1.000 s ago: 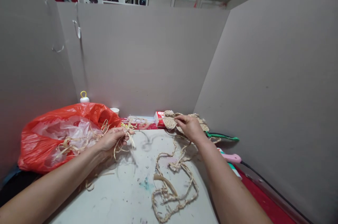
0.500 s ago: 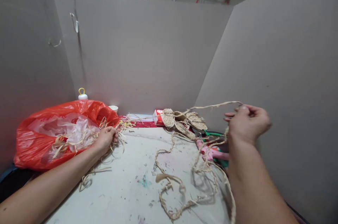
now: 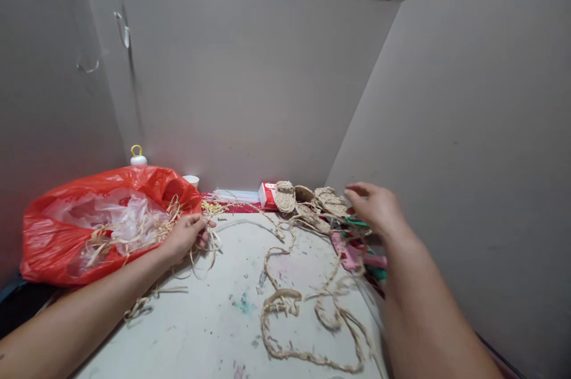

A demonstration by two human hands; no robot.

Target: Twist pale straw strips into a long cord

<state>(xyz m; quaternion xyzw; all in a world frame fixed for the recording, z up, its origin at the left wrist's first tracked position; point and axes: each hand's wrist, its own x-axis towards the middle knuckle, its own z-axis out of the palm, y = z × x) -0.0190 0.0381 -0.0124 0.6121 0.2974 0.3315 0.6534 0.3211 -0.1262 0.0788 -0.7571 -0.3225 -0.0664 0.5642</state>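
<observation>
My left hand (image 3: 190, 236) is closed around thin straw strands (image 3: 214, 248) at the right edge of the red plastic bag (image 3: 49, 230). Raised over the right side of the table, my right hand (image 3: 375, 206) has its fingers apart and holds nothing. Beyond its fingertips sit several coiled straw pieces (image 3: 330, 201). A long braided straw cord (image 3: 307, 357) winds in loops across the white table (image 3: 200, 319), and one stretch of it runs toward my left hand.
Pink-handled tools (image 3: 350, 254) lie below my right hand. Behind are a red and white box (image 3: 267, 196), a paper cup (image 3: 191, 180) and a white bottle with a yellow loop (image 3: 138, 159). Grey panels (image 3: 232, 81) enclose the table's back and sides.
My right hand has let go of the straw cord and moved left, opening. The cord has dropped onto the table. My left hand has shifted slightly right.
</observation>
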